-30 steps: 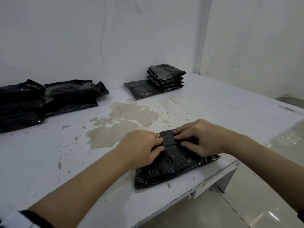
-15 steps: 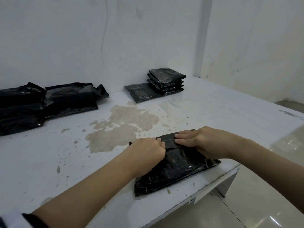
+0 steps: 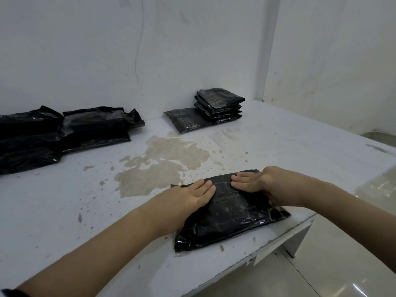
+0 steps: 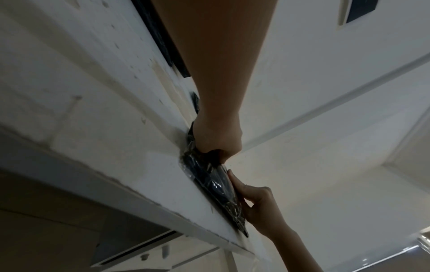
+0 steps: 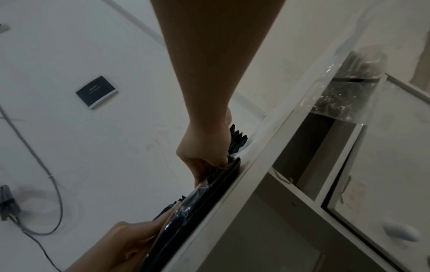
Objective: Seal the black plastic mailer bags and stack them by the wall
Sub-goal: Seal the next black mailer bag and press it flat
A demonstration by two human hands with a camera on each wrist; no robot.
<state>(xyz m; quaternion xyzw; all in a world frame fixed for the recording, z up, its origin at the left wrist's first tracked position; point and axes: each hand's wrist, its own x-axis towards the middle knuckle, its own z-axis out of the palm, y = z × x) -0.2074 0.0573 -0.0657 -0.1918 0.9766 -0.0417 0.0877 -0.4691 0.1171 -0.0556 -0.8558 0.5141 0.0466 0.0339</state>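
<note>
Fingers uncurled since prev, L hand (image 3: 192, 195) & R hand (image 3: 255, 183) flat on mailer bag (image 3: 233, 217)

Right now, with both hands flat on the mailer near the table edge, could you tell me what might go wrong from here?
1. The mailer bag lies close to the table's front edge; a sideways push from the left hand or right hand could slide it off.
2. The glossy plastic is wrinkled, so the flap may seal with creases or gaps.
3. The stack by the wall looks skewed; another bag might topple it.
</note>
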